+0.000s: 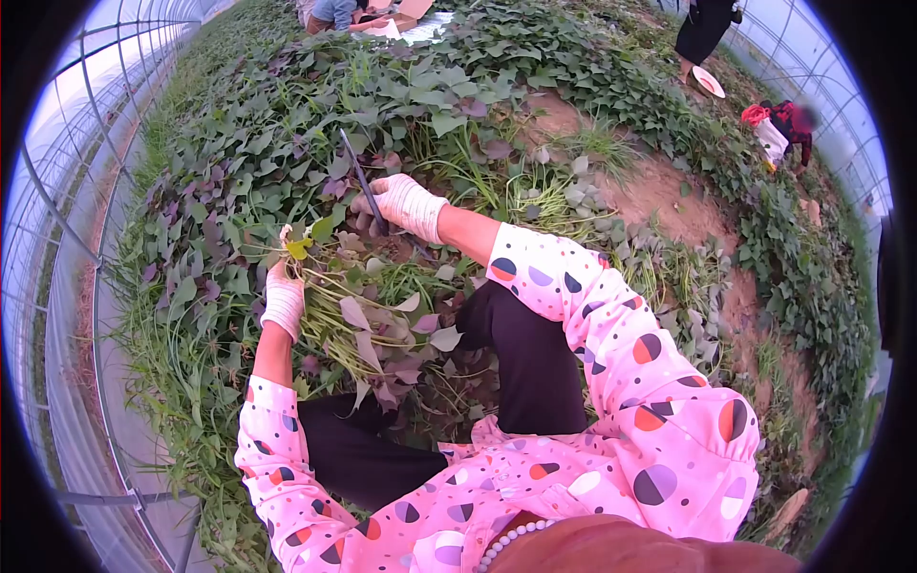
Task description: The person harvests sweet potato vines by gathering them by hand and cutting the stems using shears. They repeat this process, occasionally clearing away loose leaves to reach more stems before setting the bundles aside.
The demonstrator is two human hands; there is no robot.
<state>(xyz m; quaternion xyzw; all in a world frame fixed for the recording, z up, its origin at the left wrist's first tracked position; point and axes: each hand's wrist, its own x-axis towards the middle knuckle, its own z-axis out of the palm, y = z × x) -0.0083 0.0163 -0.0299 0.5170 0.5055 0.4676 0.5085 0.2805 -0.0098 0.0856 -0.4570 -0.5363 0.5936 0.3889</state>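
Left hand [284,288], in pale knit glove, closed round bundle of leafy vine stems [349,320]; bundle spreads right over crouching person's knees and ground. Right hand [401,203], gloved alike, wrapped round dark, narrow blade-like tool [356,167], tip pointing up and away, beyond bundle. Green-and-purple vine bed [239,181] around both; bare soil [669,210] to right. Curved greenhouse frame [103,196] along left. Co-worker [800,122] bends far right.
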